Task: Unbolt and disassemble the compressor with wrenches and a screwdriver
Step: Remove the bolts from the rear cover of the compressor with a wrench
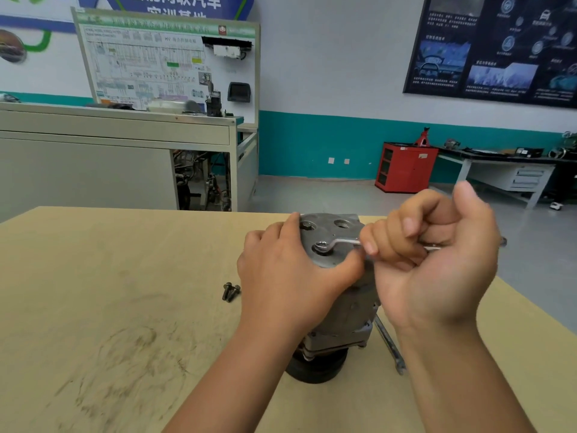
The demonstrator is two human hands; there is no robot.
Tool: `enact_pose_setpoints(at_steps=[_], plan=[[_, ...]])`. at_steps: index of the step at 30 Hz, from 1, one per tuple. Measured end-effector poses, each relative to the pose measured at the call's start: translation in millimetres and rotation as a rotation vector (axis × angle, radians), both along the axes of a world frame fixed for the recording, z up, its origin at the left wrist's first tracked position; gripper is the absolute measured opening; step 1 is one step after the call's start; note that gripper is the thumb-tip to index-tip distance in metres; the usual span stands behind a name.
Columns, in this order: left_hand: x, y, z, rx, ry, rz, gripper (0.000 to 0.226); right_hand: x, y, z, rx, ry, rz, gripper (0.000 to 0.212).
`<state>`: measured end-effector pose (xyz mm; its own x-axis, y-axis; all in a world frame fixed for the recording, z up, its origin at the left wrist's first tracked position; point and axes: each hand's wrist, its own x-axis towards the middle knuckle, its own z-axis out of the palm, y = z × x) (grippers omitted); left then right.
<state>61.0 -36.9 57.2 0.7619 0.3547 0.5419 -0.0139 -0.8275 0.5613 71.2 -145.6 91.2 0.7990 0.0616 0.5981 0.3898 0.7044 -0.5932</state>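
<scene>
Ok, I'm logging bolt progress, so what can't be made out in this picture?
1. Head view: the wrench ring covers its bolt; looseness unclear.
2. Head view: the left hand hides the compressor's left side.
3. Head view: the right hand's wrist hides part of the spare wrench on the table.

We list: compressor (340,310) upright on table (93,276), left hand (281,267) gripping its top plate; right hand (437,260) holding wrench (338,243); two loose bolts (230,291); spare wrench (390,345) beside.
</scene>
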Motion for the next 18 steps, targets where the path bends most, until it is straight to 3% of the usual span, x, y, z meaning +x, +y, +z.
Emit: enact_pose_setpoints(at_steps=[4, 11, 18], plan=[[-2.2, 3.4, -3.6, -0.089, -0.033, 0.001, 0.091, 10.7, -1.4, 7.0, -0.02, 0.037, 0.086, 0.045], [-2.6, 6.0, -4.5, -0.088, -0.023, -0.005, 0.103, 16.6, -1.5, 8.0, -0.13, -0.053, 0.157, 0.043], [-5.3, 3.9, -8.8, -0.094, -0.053, 0.053, 0.094, 25.5, -1.9, 16.8, -0.202, -0.016, 0.248, 0.041]])
